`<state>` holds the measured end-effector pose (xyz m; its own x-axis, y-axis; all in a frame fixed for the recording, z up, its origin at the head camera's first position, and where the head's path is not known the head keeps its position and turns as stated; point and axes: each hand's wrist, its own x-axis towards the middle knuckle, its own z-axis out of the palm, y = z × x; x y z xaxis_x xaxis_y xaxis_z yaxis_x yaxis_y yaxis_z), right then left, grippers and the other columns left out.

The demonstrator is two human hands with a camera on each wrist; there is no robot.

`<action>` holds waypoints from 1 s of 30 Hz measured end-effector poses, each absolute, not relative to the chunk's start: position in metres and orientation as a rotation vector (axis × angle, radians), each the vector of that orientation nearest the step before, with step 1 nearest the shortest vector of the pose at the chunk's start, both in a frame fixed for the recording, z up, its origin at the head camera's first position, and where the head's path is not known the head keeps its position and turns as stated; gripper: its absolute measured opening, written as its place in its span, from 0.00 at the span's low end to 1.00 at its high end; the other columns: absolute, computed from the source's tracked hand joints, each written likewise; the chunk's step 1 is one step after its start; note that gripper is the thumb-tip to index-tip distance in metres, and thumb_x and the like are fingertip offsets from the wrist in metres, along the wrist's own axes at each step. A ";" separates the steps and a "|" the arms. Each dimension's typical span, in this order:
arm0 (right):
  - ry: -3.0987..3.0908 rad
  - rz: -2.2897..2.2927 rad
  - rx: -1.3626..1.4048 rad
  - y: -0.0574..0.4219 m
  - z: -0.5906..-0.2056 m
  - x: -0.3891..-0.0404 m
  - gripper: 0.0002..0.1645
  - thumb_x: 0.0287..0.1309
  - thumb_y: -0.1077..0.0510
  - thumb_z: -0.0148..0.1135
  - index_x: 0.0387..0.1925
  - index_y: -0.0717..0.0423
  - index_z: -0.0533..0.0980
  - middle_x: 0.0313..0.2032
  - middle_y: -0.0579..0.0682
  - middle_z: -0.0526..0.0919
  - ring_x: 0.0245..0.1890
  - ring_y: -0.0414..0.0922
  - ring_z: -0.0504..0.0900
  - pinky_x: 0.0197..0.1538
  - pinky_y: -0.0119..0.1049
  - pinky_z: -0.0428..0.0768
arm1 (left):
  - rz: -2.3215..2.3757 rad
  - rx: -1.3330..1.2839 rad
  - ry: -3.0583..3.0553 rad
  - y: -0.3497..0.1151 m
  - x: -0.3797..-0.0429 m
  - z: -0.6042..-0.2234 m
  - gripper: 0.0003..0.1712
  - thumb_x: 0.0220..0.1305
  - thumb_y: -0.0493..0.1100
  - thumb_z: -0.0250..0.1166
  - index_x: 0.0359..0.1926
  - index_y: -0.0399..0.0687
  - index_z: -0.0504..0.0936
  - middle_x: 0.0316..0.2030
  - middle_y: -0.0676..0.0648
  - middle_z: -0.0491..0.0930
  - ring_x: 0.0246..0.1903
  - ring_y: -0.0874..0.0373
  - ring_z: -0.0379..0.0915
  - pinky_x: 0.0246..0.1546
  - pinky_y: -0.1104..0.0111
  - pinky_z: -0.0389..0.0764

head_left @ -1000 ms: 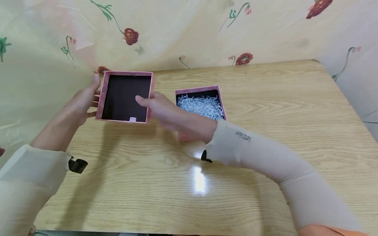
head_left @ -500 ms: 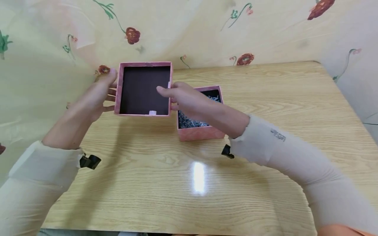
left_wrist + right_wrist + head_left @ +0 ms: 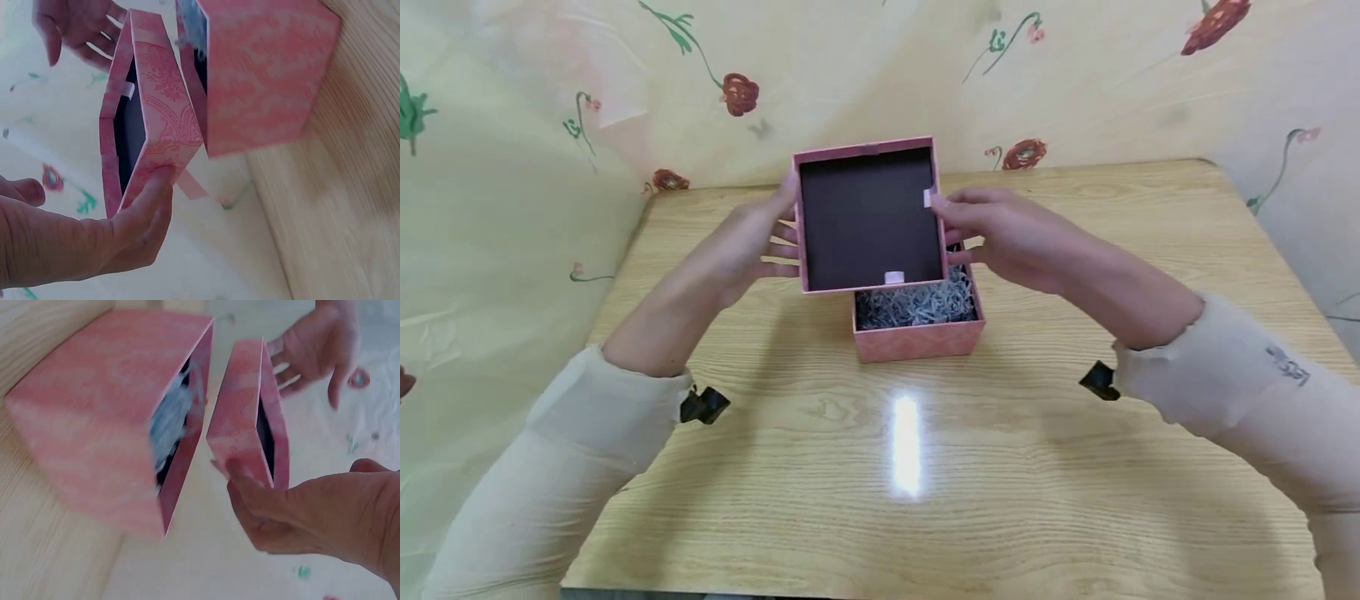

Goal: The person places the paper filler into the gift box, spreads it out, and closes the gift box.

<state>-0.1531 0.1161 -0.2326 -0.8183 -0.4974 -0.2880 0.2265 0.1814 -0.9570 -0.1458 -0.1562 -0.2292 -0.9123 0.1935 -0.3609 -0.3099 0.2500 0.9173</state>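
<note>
A square pink box lid (image 3: 871, 218) with a dark inside is held up between both hands, its hollow face toward the head camera. My left hand (image 3: 747, 248) holds its left side, and my right hand (image 3: 1009, 235) grips the right side, the thumb near a small pale tab. In the left wrist view a pink ribbon (image 3: 192, 185) hangs below the lid. Behind and below the lid stands the pink patterned box (image 3: 917, 343), partly hidden by it. Pale blue shredded paper (image 3: 917, 308) fills the box; the lid is apart from it.
The box stands on a wood-grain table (image 3: 820, 483), with a bright light reflection in front of it. A floral sheet (image 3: 850, 75) hangs behind the table and along its left side. Black camera mounts (image 3: 703, 406) stick out from the cuffs.
The lid has moved right and a little away, from left of the box to in front of its back part. Both hands moved along with it. The box stayed in place.
</note>
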 end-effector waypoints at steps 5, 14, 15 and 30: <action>1.883 -1.757 -0.263 0.141 -0.233 -0.155 0.27 0.72 0.48 0.48 0.59 0.67 0.65 0.49 0.55 0.75 0.51 0.53 0.71 0.64 0.51 0.63 | 1.709 -0.025 2.108 -0.138 -0.144 -0.230 0.38 0.72 0.64 0.39 0.64 0.37 0.65 0.50 0.38 0.66 0.51 0.45 0.68 0.58 0.57 0.72; 1.801 -1.887 -0.319 0.165 -0.232 -0.153 0.26 0.69 0.51 0.53 0.59 0.64 0.66 0.50 0.57 0.75 0.53 0.53 0.72 0.57 0.45 0.70 | 1.797 0.092 2.107 -0.124 -0.145 -0.232 0.35 0.74 0.60 0.42 0.67 0.37 0.64 0.54 0.38 0.66 0.54 0.44 0.69 0.57 0.59 0.74; 1.804 -1.903 -0.318 0.165 -0.232 -0.152 0.26 0.69 0.50 0.52 0.59 0.65 0.65 0.51 0.56 0.75 0.54 0.53 0.71 0.57 0.45 0.70 | 1.823 0.088 2.100 -0.124 -0.145 -0.232 0.35 0.74 0.59 0.42 0.66 0.37 0.64 0.54 0.37 0.67 0.54 0.44 0.69 0.57 0.59 0.74; 1.684 -2.169 -0.339 0.162 -0.237 -0.158 0.29 0.67 0.45 0.51 0.42 0.71 0.77 0.52 0.59 0.69 0.57 0.56 0.69 0.67 0.51 0.60 | 2.299 -0.144 2.084 -0.114 -0.146 -0.237 0.22 0.74 0.56 0.46 0.45 0.41 0.71 0.50 0.41 0.74 0.53 0.47 0.73 0.57 0.58 0.74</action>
